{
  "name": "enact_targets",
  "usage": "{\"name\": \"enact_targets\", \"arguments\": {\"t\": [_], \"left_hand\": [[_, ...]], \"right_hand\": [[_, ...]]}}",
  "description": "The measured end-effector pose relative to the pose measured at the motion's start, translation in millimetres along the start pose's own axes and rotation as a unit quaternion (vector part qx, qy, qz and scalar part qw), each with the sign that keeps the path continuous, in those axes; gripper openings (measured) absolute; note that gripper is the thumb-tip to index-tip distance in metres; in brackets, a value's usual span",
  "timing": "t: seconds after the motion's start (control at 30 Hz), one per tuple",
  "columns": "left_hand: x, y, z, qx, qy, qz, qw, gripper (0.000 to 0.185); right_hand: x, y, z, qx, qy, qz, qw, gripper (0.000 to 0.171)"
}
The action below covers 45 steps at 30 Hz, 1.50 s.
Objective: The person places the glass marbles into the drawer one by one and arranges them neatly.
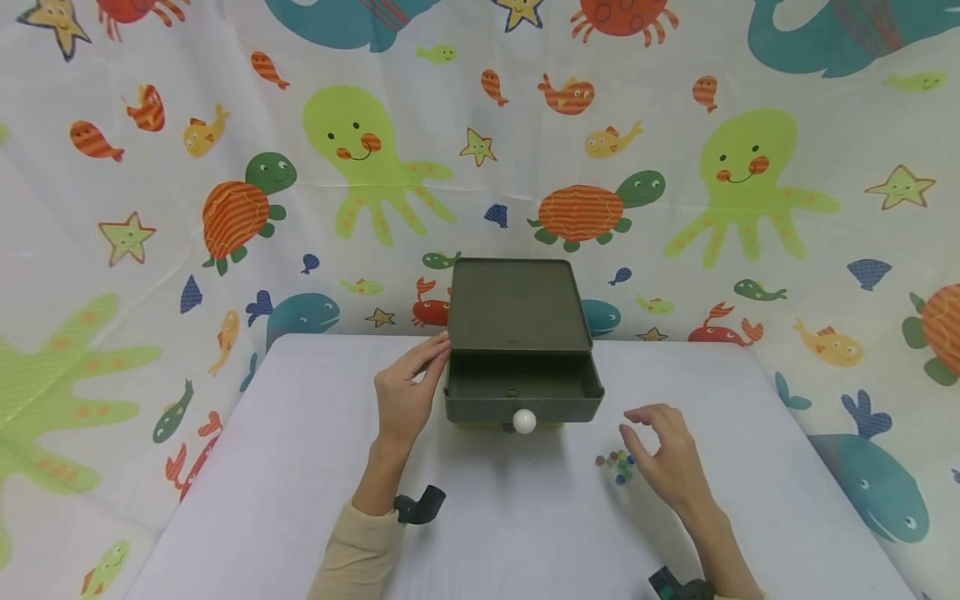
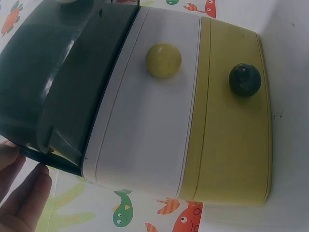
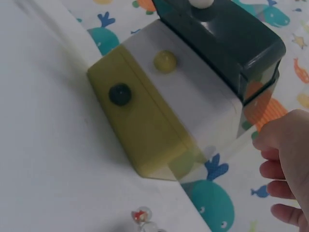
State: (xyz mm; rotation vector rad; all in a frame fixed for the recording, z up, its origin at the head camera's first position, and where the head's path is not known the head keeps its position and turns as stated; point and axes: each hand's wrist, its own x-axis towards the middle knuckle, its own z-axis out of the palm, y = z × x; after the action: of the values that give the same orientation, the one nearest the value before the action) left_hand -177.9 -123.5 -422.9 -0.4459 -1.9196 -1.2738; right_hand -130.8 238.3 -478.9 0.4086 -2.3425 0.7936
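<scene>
A small chest of drawers stands on the table, its green top tier (image 1: 517,304) over a white drawer (image 2: 145,96) and a yellow drawer (image 2: 231,135). The green drawer (image 1: 480,410) with a white knob is pulled out, and a tiny yellowish thing lies inside. Straight fingers of my left hand (image 1: 408,392) touch the chest's upper left side. My right hand (image 1: 667,458) hovers to the right of the chest, thumb and forefinger apart, holding nothing. Just left of it lie several small coloured marbles (image 1: 621,467), clear-looking in the right wrist view.
The white table (image 1: 315,433) reaches back to a hanging cloth (image 1: 420,108) printed with sea animals, directly behind the chest. Below the white knob, a yellow knob (image 3: 165,61) and a dark green knob (image 3: 120,94) stick out from the lower drawers.
</scene>
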Motion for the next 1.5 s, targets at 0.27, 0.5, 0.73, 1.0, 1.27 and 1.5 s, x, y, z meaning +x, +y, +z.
{"name": "enact_targets", "arguments": {"t": [0.27, 0.5, 0.73, 1.0, 1.27, 1.5], "left_hand": [[-0.2, -0.3, 0.4, 0.002, -0.002, -0.001, 1.0000, 0.019], [-0.4, -0.5, 0.1, 0.007, -0.005, -0.008, 0.9999, 0.019], [-0.3, -1.4, 0.7, 0.001, 0.002, 0.003, 1.0000, 0.018], [-0.4, -1.1, 0.3, 0.002, -0.001, -0.003, 1.0000, 0.019], [-0.8, -1.5, 0.4, 0.003, 0.000, -0.002, 1.0000, 0.019], [-0.1, 0.2, 0.4, 0.000, -0.001, -0.007, 1.0000, 0.020]], "right_hand": [[-9, 8, 7, -0.005, -0.030, 0.005, 1.000, 0.028], [-14, 11, 13, -0.013, -0.050, 0.017, 0.999, 0.027], [-20, 15, 19, -0.014, -0.068, 0.019, 0.997, 0.025], [-26, 21, 27, -0.006, -0.068, 0.005, 0.998, 0.021], [-30, 24, 32, -0.006, -0.088, 0.011, 0.996, 0.024], [-33, 25, 36, -0.007, -0.087, -0.005, 0.996, 0.024]]}}
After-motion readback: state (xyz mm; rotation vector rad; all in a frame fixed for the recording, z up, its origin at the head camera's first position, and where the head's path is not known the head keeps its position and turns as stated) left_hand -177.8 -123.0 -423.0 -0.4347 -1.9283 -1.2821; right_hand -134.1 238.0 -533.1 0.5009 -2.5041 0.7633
